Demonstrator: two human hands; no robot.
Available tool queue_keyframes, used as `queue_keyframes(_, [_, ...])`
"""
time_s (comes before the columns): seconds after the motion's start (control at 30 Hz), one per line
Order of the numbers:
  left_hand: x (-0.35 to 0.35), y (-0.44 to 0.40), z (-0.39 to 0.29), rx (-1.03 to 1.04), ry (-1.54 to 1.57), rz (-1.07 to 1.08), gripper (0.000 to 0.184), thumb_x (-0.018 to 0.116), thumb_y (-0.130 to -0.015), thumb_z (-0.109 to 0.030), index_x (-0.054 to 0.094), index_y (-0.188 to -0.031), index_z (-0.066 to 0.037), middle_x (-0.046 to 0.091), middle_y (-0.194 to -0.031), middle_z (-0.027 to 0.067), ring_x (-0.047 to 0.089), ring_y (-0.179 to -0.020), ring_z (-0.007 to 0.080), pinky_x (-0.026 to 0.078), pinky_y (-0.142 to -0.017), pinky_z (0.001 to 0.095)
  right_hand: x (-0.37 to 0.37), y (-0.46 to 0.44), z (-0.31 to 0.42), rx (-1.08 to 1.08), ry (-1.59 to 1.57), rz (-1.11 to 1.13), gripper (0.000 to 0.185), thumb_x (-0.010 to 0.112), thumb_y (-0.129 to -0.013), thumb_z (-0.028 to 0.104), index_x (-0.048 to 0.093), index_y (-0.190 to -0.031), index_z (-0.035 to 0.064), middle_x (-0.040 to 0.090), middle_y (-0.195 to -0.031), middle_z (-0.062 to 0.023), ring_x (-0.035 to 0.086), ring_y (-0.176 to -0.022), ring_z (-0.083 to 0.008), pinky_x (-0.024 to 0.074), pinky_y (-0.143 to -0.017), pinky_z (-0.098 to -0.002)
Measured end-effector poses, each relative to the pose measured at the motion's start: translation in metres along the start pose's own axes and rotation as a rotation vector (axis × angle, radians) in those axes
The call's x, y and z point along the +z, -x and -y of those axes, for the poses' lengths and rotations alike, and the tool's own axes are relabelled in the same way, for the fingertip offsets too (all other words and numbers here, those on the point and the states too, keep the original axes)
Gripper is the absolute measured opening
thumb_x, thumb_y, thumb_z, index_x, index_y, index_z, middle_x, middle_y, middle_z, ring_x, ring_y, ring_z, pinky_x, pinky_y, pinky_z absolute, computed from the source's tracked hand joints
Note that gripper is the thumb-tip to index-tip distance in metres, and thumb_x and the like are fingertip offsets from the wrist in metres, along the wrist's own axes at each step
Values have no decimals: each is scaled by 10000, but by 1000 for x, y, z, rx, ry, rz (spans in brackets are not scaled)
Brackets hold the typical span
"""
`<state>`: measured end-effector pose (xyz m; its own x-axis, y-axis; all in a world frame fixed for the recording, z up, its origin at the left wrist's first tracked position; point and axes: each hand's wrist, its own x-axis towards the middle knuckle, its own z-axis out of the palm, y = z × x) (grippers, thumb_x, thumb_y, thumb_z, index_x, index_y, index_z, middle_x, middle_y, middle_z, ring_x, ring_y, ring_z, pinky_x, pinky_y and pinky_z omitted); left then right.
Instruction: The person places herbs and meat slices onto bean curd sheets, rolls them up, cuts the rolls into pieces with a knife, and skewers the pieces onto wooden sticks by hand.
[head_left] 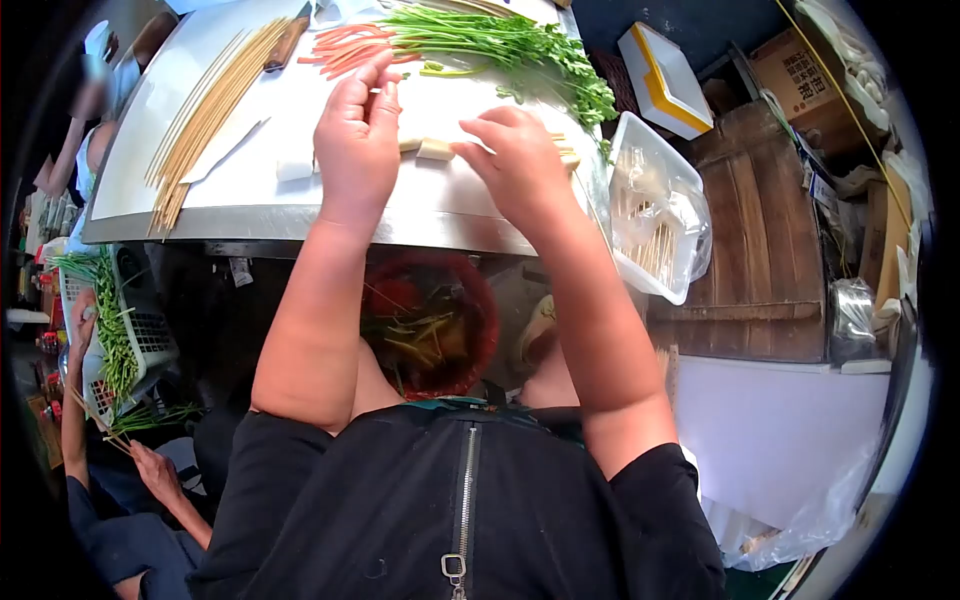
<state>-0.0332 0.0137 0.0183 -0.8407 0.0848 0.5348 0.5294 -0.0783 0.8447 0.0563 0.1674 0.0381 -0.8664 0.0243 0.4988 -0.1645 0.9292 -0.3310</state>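
Over the white tabletop [440,200], my left hand [358,145] has its fingers curled toward the thumb; anything between them is too small or hidden to name. My right hand [520,165] is held with thumb and fingers apart. Just left of its fingertips lies a small pale block [434,149]. Another white block [295,168] sits left of my left wrist. Beyond my hands are reddish-pink strips [345,48] and a bunch of leafy green herbs [490,38]. Some thin sticks [567,152] lie partly hidden behind my right hand.
Left on the table are long bamboo skewers [205,120] and a knife [287,45], its blade toward me. Right of the table stands a clear plastic bin [690,265] with bagged sticks. Below is a red basin [487,310]. At left, another person's hands [158,475] hold thin sticks.
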Motion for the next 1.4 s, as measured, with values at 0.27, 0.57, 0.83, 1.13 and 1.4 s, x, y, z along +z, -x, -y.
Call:
queue_keyframes(0.27, [-3, 1, -3, 30, -41, -16, 230, 613, -944, -33, 683, -1164, -34, 661, -947, 44, 605, -778, 80, 510, -715, 234, 7, -28, -21, -50, 6, -35, 145, 758, -763, 143, 743, -876, 54, 700, -968, -107, 605, -957, -309, 491, -889, -398])
queue_keyframes(0.57, [1, 18, -1, -22, -204, 433, 209, 645, -932, -80, 688, -1128, -21, 674, -964, 80, 629, -792, 143, 511, -724, 271, -1, 21, -24, -222, 118, -61, 127, 740, -735, 128, 690, -847, 96, 706, -994, -62, 634, -996, -255, 492, -884, -392])
queue_keyframes(0.83, [-1, 24, -16, 208, -564, 798, 187, 688, -835, -95, 695, -1013, -39, 627, -881, 128, 615, -857, 309, 504, -774, 390, -11, 50, -12, -253, 36, -68, 241, 709, -732, 106, 689, -971, 111, 692, -1030, -45, 627, -979, -250, 485, -860, -379])
queue_keyframes(1.13, [-16, 34, -33, 172, -421, 914, 164, 709, -822, -85, 680, -973, -29, 609, -863, 121, 601, -832, 312, 498, -758, 387, -5, 63, -5, -39, -273, -55, 276, 748, -752, 79, 654, -1011, 69, 665, -879, -95, 619, -866, -306, 492, -792, -413])
queue_keyframes(1.4, [-8, 27, -22, 97, -489, 945, 159, 670, -896, -168, 678, -944, -16, 617, -841, 140, 609, -802, 290, 497, -730, 374, -7, 54, -14, 1, -316, 45, 97, 711, -812, 117, 670, -872, 54, 648, -821, -135, 615, -808, -338, 494, -740, -426])
